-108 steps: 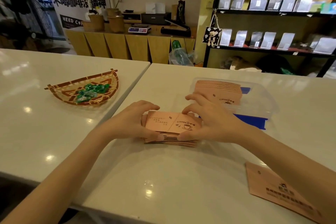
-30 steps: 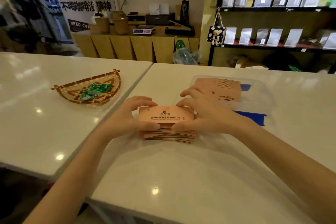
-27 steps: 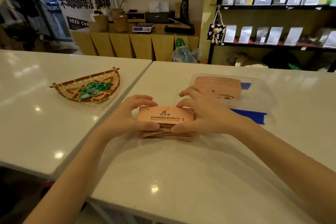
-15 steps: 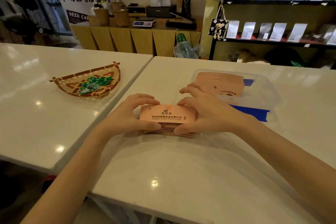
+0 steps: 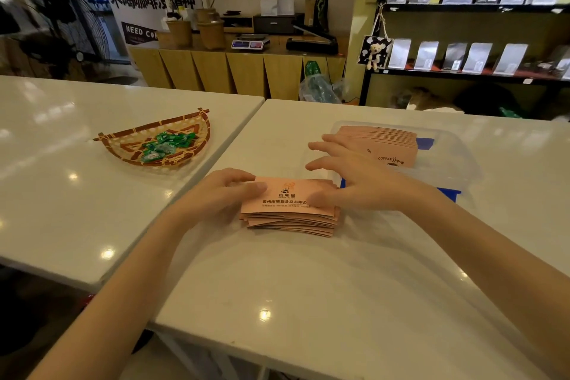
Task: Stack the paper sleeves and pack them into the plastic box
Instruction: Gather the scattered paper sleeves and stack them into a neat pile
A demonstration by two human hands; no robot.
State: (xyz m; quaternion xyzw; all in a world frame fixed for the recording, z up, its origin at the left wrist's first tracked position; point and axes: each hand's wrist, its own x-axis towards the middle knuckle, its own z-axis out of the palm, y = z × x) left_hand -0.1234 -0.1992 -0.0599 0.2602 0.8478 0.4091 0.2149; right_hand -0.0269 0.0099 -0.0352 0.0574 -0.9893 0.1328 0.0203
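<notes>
A stack of pink paper sleeves (image 5: pixel 288 210) lies on the white table in front of me, printed side up. My left hand (image 5: pixel 219 194) holds the stack's left end, thumb on top. My right hand (image 5: pixel 361 182) rests at the right end with its thumb on the top sleeve and its fingers spread and lifted. Behind the right hand stands a clear plastic box (image 5: pixel 450 160) with blue clips, holding another pile of pink sleeves (image 5: pixel 382 142).
A woven bamboo basket (image 5: pixel 123 139) with green wrapped candies sits on the neighbouring table to the left. A narrow gap runs between the two tables. Beyond are a wooden counter with a scale and a dark shelf of pouches.
The top sleeve went from its coffee-cup side to its logo side. In the last half second my right hand's fingers lifted and spread while the stack stayed put.
</notes>
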